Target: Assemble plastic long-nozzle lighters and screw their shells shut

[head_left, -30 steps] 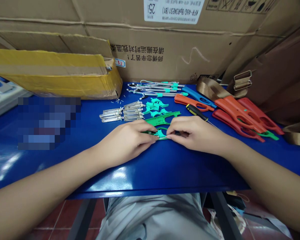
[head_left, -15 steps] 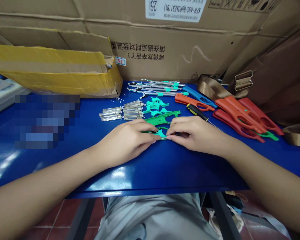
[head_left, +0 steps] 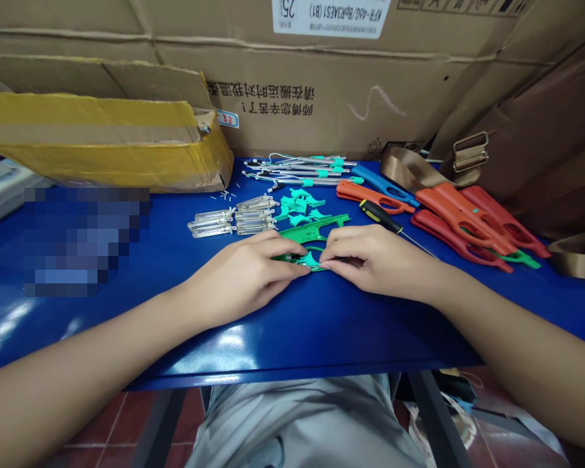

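My left hand (head_left: 251, 270) is closed on the left part of a green lighter casing half (head_left: 314, 248) low over the blue table. A teal trigger piece (head_left: 311, 260) sits in that casing between my fingertips. On the right end, my right hand (head_left: 373, 260) pinches the same casing, its fingertips touching the edge by the trigger. My fingers hide much of the casing. Just behind lies a second green casing half (head_left: 305, 232). Loose teal triggers (head_left: 299, 203) and several clear fuel tanks (head_left: 256, 214) are grouped beyond my left hand.
Metal lighter tubes with wires (head_left: 307, 170) lie at the back. On the right are a black-and-yellow screwdriver (head_left: 381, 216), orange and red casings (head_left: 468, 218), a blue casing (head_left: 385, 185) and a brown strap (head_left: 409, 170). A yellow-taped carton (head_left: 127, 156) stands back left.
The view has shifted slightly. Both hands remain on the casing, and my left fingertips have moved a little, showing more of the dark part beside the trigger.
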Demonstrator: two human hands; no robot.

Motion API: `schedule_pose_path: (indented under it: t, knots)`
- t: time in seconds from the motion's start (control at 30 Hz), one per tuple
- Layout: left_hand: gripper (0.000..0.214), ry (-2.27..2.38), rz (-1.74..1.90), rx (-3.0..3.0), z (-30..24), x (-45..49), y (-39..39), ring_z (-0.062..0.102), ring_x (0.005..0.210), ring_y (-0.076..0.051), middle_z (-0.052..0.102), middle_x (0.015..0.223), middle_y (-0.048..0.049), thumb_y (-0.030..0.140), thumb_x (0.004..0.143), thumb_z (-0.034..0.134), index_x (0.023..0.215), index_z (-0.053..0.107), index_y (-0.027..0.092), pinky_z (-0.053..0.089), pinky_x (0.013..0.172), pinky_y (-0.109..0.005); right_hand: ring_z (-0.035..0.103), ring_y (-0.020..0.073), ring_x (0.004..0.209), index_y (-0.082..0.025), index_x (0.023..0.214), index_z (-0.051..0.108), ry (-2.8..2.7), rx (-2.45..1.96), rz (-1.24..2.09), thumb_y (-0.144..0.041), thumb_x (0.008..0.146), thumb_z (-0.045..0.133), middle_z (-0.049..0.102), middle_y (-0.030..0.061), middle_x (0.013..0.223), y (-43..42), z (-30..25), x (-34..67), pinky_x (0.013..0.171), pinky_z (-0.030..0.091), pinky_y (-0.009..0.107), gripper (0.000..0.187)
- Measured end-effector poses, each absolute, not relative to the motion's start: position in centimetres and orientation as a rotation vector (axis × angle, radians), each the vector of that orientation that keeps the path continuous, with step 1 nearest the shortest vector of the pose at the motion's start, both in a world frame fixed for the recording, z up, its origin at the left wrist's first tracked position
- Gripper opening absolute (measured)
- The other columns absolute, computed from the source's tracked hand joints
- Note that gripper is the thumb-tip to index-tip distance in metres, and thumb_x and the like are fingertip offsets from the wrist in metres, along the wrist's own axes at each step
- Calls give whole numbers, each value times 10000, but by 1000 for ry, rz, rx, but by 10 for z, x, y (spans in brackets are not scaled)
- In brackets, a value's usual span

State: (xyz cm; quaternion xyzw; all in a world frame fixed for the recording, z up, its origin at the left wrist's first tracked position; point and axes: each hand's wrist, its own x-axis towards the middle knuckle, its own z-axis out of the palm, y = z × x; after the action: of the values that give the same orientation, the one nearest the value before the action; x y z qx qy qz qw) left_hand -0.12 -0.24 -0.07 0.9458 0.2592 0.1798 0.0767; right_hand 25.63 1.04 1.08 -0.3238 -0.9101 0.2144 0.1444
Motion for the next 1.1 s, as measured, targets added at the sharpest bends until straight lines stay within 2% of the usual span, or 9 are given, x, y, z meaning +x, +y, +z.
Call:
schedule_pose_path:
  t: [0.3, 0.8, 1.1]
  knots:
    - [230, 730, 675, 2794, -5, 0, -1, 690, 1039, -216, 733, 1173, -73, 199, 1008, 578, 1165, 746, 188, 570, 929, -368, 644, 170, 817, -157, 920, 754, -2624, -954, 612, -164, 946, 626, 681, 55, 901, 10, 12, 255, 767, 483, 295, 131]
    - [245, 720, 655, 2823, -6, -1, 0, 684, 1004, -225, 732, 1212, -77, 206, 1008, 580, 1164, 767, 224, 580, 857, -369, 647, 174, 837, -166, 931, 731, -2673, -950, 504, -212, 990, 577, 669, 51, 920, 9, 9, 256, 774, 483, 298, 171]
    - [236, 724, 688, 2802, -7, -1, 0, 695, 1010, -217, 745, 1197, -76, 200, 1005, 588, 1159, 767, 197, 583, 885, -365, 645, 179, 846, -162, 936, 728, -2701, -960, 448, -219, 1008, 540, 670, 59, 936, 7, 10, 255, 776, 480, 304, 210]
